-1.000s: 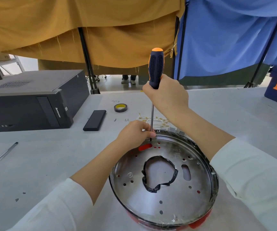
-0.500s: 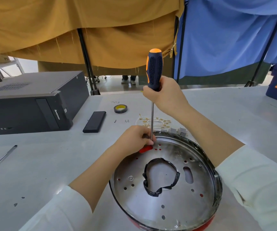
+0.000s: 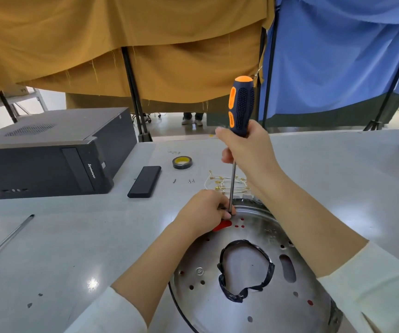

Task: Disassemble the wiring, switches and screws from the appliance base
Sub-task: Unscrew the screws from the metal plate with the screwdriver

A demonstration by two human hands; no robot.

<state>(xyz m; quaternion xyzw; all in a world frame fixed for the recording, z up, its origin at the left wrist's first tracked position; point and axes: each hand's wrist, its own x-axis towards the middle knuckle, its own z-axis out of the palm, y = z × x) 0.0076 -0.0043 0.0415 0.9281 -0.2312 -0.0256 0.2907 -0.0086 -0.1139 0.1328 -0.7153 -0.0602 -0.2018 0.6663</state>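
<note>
Screwdriver (image 3: 240, 104) stands nearly upright in the middle of the frame, its orange and black handle wrapped by the right hand (image 3: 246, 150), so that force runs straight down the shaft into a fastener. The tip meets the far rim of the appliance base (image 3: 253, 316), the shiny round metal pan filling the lower right. The left hand (image 3: 204, 212) is curled close around the lower shaft, fingertips pinching it at the tip, most likely to keep the blade centred on a screw that the fingers hide. A red slot shows just below that hand.

A loop of black tape (image 3: 244, 270) rings the central opening of the base. On the worktop (image 3: 73, 236) just beyond the rim lie white wires with brass terminals (image 3: 222, 182), with loose screws (image 3: 191, 180) to their left, apparently kept out of the way. A roll of tape (image 3: 182, 162) and a flat black case (image 3: 145, 181) sit farther back, with a computer tower (image 3: 49, 150) at the left.
</note>
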